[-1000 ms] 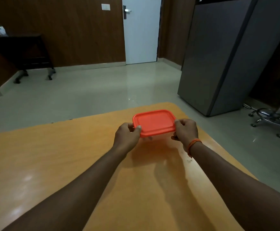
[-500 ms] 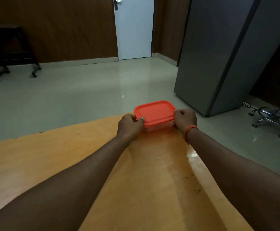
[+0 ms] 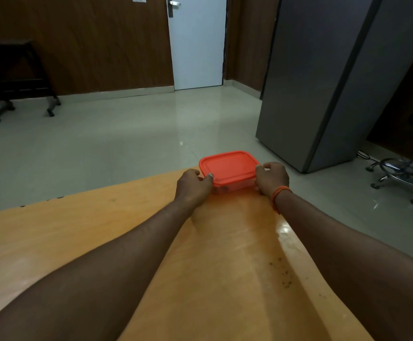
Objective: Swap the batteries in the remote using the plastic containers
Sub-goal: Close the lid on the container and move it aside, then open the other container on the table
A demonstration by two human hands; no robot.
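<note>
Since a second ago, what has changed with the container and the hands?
The container has gone from held above the table out to its far edge, where it now seems to rest, partly past the edge. The camera view also tilted, so some of the shift is apparent only. Unchanged: the left hand and right hand grip its two ends, and the orange lid is on.

The container's lid [image 3: 228,164] looks like smooth matt orange plastic. At the frame's bottom the wooden table [image 3: 53,232] shines glossy. The floor [image 3: 116,143] looks polished.
</note>
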